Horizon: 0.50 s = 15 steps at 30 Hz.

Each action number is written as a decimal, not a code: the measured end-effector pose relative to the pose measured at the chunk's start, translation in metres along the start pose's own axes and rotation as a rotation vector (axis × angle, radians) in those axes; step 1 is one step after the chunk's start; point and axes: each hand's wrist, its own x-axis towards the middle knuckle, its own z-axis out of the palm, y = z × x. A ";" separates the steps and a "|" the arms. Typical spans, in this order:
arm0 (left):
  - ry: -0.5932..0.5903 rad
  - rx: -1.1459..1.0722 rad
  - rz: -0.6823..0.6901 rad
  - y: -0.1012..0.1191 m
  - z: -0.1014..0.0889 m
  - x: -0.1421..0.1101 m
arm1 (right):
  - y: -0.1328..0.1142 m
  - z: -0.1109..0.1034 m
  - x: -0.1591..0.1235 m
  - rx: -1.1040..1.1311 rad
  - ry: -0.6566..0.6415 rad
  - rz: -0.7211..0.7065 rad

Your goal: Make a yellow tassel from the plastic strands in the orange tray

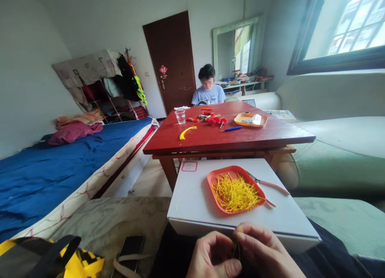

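Below the front edge of the white box, my right hand [261, 246] pinches a thin yellowish strand [239, 252] between thumb and fingertips. My left hand [212, 256] is curled close beside it, thumb and fingers closed about the strand's lower part; its exact grip is partly hidden. On the white box [189, 193] just beyond my hands lies an orange-red tray [212, 189] with a heap of yellow strands [236, 193]. Pliers with pink handles [273, 185] lie against the tray's right side.
Beyond the box stands a red table [168, 143] with a plastic cup [180, 116], a yellow strand bundle [186, 132], red pompom-like pieces [215, 120], a blue pen [233, 128] and an orange tray [261, 124]. A person [208, 89] sits behind it. A phone [132, 246] lies left.
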 end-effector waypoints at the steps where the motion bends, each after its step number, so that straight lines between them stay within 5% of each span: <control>1: -0.034 -0.058 0.001 0.002 0.002 0.000 | 0.000 0.001 -0.001 0.034 -0.031 0.020; 8: -0.016 -0.151 -0.060 0.004 0.009 -0.001 | 0.011 -0.002 0.000 0.155 -0.254 0.156; 15: -0.059 -0.247 -0.130 -0.004 0.006 -0.002 | 0.018 -0.010 0.005 0.161 -0.272 0.174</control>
